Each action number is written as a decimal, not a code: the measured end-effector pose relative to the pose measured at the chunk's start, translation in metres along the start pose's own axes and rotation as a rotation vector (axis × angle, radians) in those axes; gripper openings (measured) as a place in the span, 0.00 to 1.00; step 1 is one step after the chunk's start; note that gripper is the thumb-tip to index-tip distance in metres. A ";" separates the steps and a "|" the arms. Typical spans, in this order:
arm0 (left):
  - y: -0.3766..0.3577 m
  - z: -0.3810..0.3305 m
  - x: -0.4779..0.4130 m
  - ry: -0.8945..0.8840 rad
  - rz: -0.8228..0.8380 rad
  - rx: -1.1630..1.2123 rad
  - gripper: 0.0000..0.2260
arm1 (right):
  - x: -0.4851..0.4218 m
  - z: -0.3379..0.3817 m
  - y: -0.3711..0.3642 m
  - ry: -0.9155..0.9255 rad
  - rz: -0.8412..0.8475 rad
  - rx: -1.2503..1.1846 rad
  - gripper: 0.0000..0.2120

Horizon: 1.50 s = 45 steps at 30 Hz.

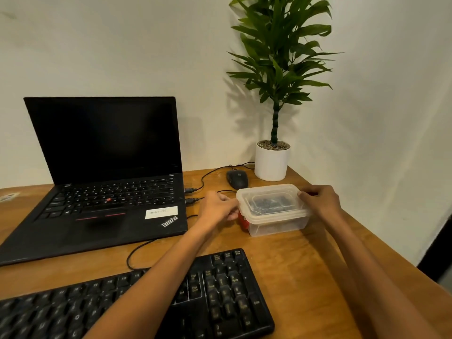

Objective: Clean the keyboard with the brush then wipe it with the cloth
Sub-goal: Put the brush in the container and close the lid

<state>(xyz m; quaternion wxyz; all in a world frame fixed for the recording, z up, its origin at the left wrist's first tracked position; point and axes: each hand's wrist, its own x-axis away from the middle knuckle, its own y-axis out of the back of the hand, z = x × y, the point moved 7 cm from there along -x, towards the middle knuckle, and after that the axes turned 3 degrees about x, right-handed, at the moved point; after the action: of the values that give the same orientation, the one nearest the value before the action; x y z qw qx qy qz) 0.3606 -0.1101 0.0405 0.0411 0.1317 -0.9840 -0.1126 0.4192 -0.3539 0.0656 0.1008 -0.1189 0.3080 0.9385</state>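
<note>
Closest to me lies the black full-size plastic keyboard (146, 297), flat on the brown wooden desk (305, 265), and my left forearm crosses over its right half without touching a key; nothing has been brushed or wiped on it yet, as far as I can judge. Further out, both hands are on the clear plastic lidded box (272, 209). My left hand (217, 206) has its fingers curled and pinching the near-left corner of the lid, my right hand (320, 200) is wrapped over the far-right edge, so both are closed on the box and neither is free. The lid looks seated, not lifted. Something dark shows through it and something red at the lower left corner, but I cannot tell whether that is the brush or the cloth; neither lies in the open. So I reckon I am only fetching tools, with brushing and wiping all ahead. Beyond sit the open black laptop (105, 167), a black corded mouse (236, 179) and a green plant in a white pot (271, 162).
</note>
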 end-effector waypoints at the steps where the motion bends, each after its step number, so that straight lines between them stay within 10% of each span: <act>1: 0.000 0.001 -0.001 0.014 0.005 0.013 0.09 | 0.001 0.001 0.000 0.001 -0.002 -0.005 0.11; 23: -0.005 0.022 -0.003 0.183 0.055 0.208 0.13 | 0.005 -0.027 -0.005 -0.264 0.095 -0.335 0.22; 34: -0.019 0.023 0.004 0.270 0.168 0.284 0.14 | 0.011 -0.033 -0.018 -0.389 0.257 -0.429 0.13; 45: 0.000 -0.010 0.004 -0.044 -0.033 -0.081 0.07 | -0.001 -0.026 0.006 -0.181 -0.017 -0.200 0.12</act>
<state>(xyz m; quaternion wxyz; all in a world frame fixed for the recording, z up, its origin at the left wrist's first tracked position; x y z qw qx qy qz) 0.3580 -0.1132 0.0503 0.0229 0.1437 -0.9770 -0.1560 0.4224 -0.3744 0.0488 0.1239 -0.0460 0.2015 0.9705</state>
